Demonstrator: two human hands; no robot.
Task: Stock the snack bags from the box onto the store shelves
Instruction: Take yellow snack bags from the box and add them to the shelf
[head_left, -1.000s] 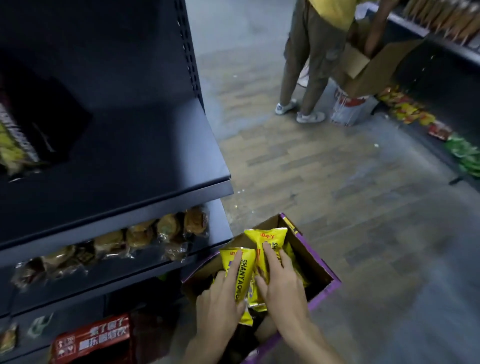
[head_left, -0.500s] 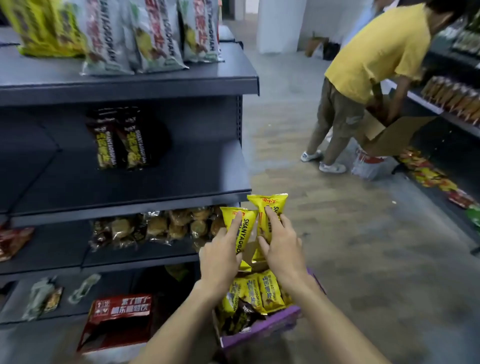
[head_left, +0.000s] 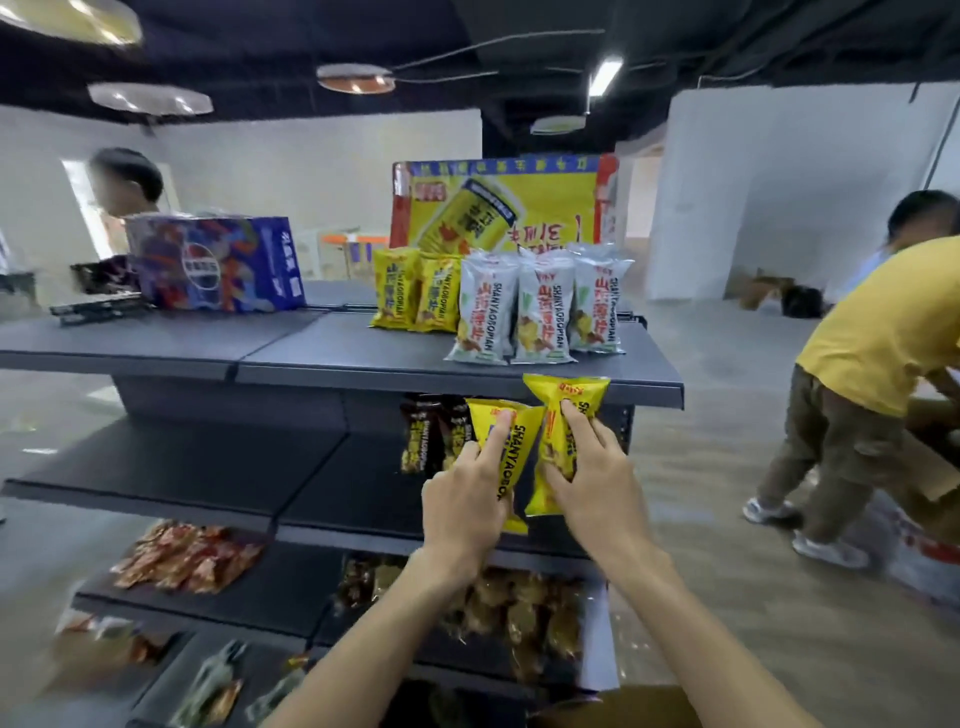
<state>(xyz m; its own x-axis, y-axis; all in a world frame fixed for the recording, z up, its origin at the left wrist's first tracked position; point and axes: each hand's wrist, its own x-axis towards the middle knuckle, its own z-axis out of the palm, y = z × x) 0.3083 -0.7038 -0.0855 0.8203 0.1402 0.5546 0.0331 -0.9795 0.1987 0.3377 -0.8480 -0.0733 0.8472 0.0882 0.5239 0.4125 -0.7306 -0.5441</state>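
My left hand grips a yellow snack bag and my right hand grips a second yellow snack bag. Both bags are held upright, side by side, just below the front edge of the top shelf. On that shelf stand two yellow bags and three white snack bags. Dark snack bags stand on the second shelf behind my hands. A corner of the cardboard box shows at the bottom edge.
A blue carton and a yellow display sign sit on top of the unit. Lower shelves hold red packets and brown pastries. One person in a yellow shirt bends over a box at right; another person stands behind the unit at left.
Both hands have lifted the two yellow bags out of the box and up to just under the top shelf. My view has tilted upward from the floor to the top shelf.
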